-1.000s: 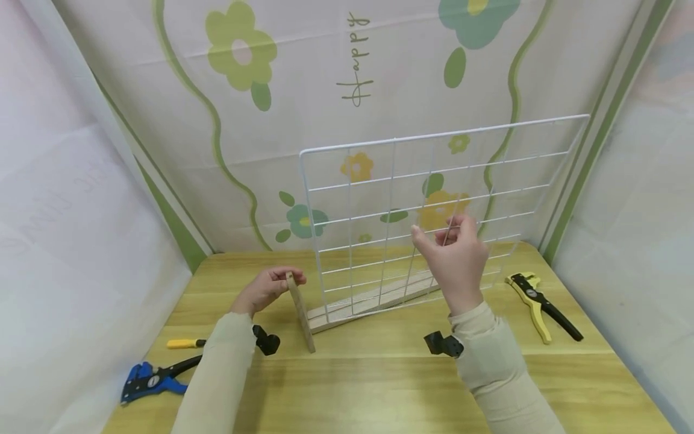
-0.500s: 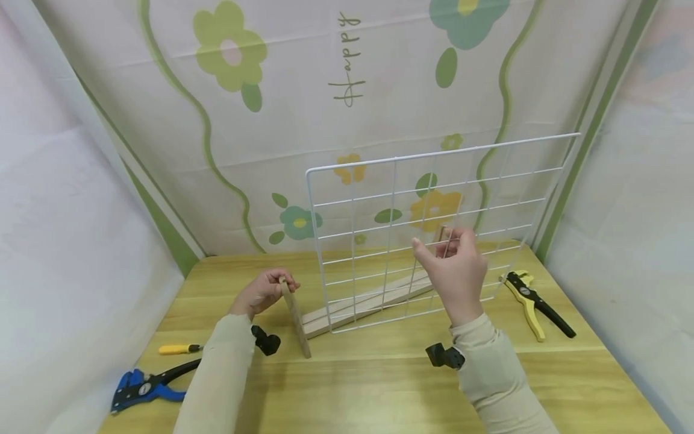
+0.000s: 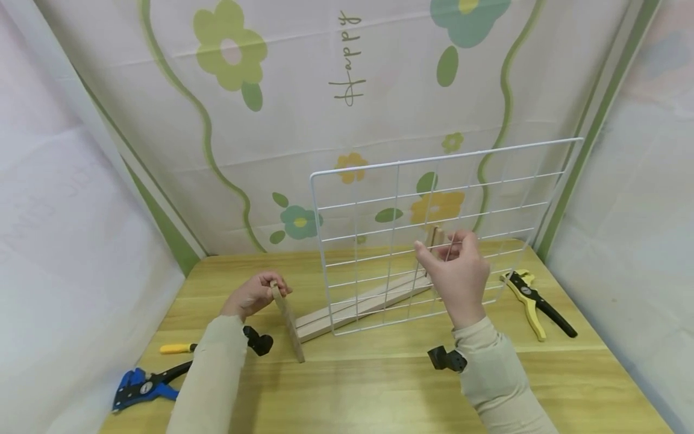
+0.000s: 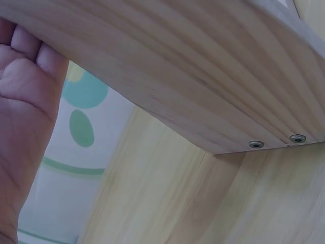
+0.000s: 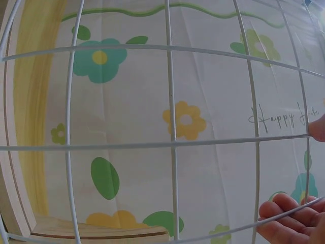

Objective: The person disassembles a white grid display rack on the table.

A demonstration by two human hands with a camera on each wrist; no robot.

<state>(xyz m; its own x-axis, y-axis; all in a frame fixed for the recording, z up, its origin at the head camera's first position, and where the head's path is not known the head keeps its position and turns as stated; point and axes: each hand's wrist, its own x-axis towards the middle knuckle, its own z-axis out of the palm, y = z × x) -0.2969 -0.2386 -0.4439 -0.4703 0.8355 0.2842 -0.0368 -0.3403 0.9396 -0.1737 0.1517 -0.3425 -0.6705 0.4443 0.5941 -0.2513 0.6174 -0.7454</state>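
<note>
My left hand (image 3: 252,295) holds the upper end of a wooden end board (image 3: 287,322), which stands tilted at the near end of a wooden stand. Two long slats (image 3: 347,310) run from it to another upright (image 3: 435,236) at the far right, partly behind my right hand. Two metal screw heads (image 4: 256,145) show in the board's face in the left wrist view. My right hand (image 3: 461,271) pinches a wire of a white wire grid panel (image 3: 398,162), held nearly upright in front of the slats. Whether the grid touches the stand, I cannot tell.
On the wooden table (image 3: 347,398), a blue wire stripper (image 3: 135,389) and a yellow-handled tool (image 3: 179,348) lie by my left sleeve, partly hidden. A yellow and black wire stripper (image 3: 534,304) lies at the right. A flowered curtain (image 3: 303,120) hangs behind.
The grid panel has come down in the view with my right hand still on it. My left hand has drawn the stand leftward, and its far upright now shows through the grid.
</note>
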